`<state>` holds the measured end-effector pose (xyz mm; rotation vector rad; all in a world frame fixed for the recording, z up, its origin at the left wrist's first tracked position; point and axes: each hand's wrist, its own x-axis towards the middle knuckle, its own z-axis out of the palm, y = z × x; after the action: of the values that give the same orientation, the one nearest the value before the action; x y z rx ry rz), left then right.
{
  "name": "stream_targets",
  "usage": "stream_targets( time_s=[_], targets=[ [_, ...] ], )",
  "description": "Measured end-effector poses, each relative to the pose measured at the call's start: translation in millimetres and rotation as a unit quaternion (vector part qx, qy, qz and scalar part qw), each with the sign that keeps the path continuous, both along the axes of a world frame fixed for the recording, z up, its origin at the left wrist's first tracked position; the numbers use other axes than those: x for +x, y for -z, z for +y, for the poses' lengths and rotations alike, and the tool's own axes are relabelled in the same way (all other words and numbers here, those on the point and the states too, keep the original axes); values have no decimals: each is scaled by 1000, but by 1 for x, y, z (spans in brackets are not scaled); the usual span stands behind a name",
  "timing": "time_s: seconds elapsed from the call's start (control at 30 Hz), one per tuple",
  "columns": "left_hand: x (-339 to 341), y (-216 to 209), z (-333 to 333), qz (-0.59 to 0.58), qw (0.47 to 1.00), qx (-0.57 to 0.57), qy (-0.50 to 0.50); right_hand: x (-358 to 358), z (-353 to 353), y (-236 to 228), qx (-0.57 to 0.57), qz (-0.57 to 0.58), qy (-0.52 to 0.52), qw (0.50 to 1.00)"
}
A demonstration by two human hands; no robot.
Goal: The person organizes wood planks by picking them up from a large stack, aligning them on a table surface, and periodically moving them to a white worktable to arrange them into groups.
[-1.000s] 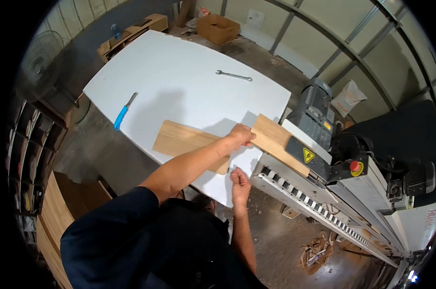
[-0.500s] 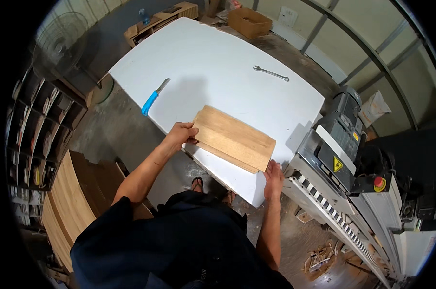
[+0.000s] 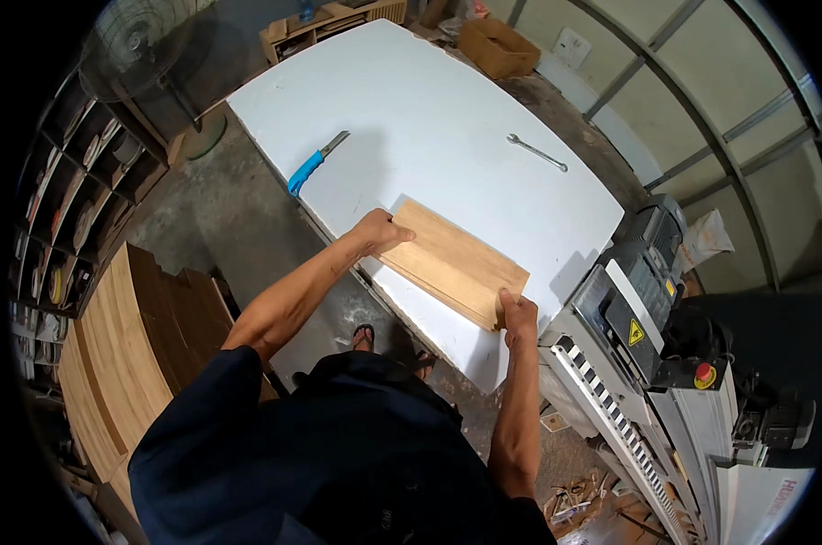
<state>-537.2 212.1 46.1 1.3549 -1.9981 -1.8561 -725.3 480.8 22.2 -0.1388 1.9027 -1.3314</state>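
Observation:
Over the near edge of a white table lies a small stack of light-brown wooden boards, slanting from upper left to lower right. My left hand grips its left end, thumb on the top face and fingers hidden beneath or behind. At the opposite end my right hand holds the lower right corner, its thumb also on top. Layered edges show along the near side; how many boards there are I cannot tell. Left of the stack, a blue-handled knife rests on the table.
A combination wrench lies at the table's far right. Close on the right stands a grey machine with a red stop button. Large wooden panels are stacked at the left, near a shelf. Behind stands a cardboard box.
My right thumb has come up onto the top board, and my left thumb reaches further over it. The boards' edges look more even. The whole view has shifted slightly.

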Motion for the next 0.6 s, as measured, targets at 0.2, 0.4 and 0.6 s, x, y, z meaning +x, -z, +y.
stream_targets(
  time_s=[0.2, 0.4, 0.6],
  targets=[
    [19, 3, 5, 155, 987, -11, 29, 16, 3, -2, -125, 197, 81, 969],
    [32, 15, 28, 277, 938, -207, -26, 22, 10, 5, -228, 256, 48, 938],
    [48, 27, 17, 287, 931, -227, -2, 38, 4, -5, -264, 259, 31, 928]
  ],
)
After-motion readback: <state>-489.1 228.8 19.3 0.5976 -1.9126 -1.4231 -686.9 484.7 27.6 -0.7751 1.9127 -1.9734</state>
